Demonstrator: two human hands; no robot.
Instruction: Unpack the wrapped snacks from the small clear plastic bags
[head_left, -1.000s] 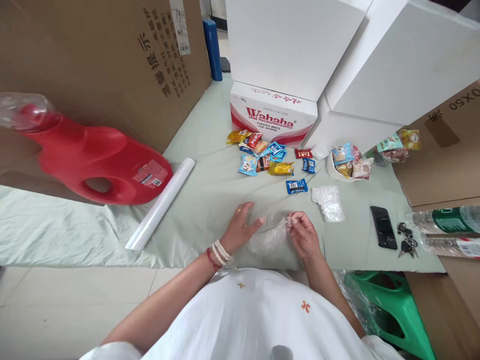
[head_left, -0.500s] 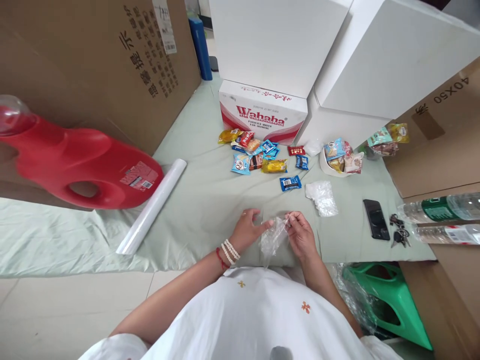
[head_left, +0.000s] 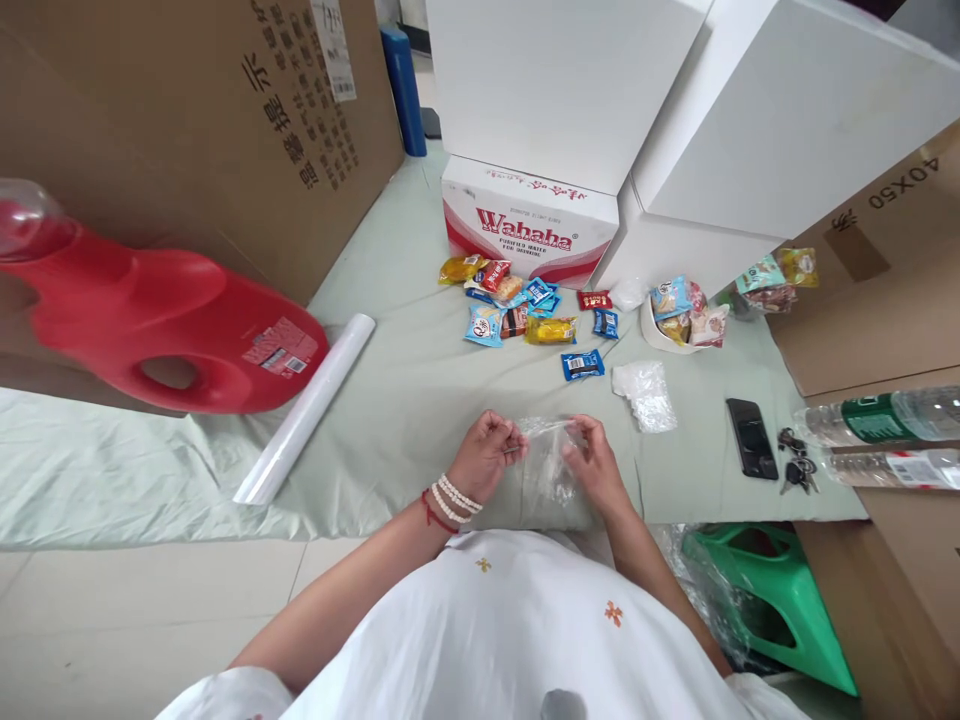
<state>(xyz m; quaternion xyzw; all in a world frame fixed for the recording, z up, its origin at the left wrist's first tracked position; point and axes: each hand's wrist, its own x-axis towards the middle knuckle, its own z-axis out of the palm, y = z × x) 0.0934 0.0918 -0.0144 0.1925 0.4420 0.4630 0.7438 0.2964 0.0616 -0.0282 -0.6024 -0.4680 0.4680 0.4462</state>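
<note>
A clear plastic bag (head_left: 546, 465) hangs between my two hands near the table's front edge. My left hand (head_left: 491, 447), with beaded bracelets at the wrist, pinches its left upper edge. At the opposite side, my right hand (head_left: 596, 465) grips the bag between thumb and fingers. Beyond them lies a loose pile of wrapped snacks, among them a yellow packet (head_left: 551, 330), a light blue packet (head_left: 484, 326) and a dark blue packet (head_left: 583, 365). To the right of these rests a folded stack of clear plastic bags (head_left: 646, 396).
A white bowl (head_left: 660, 338) holds more snacks. A phone (head_left: 751, 438), keys (head_left: 799, 465) and plastic bottles (head_left: 885, 415) lie at the right. A Wahaha carton (head_left: 529, 225) stands behind. On the left are a white roll (head_left: 306, 410) and a big red jug (head_left: 180, 330).
My left hand has closed on the bag's left edge, where its fingers were apart before. The bag is now stretched wider between both hands.
</note>
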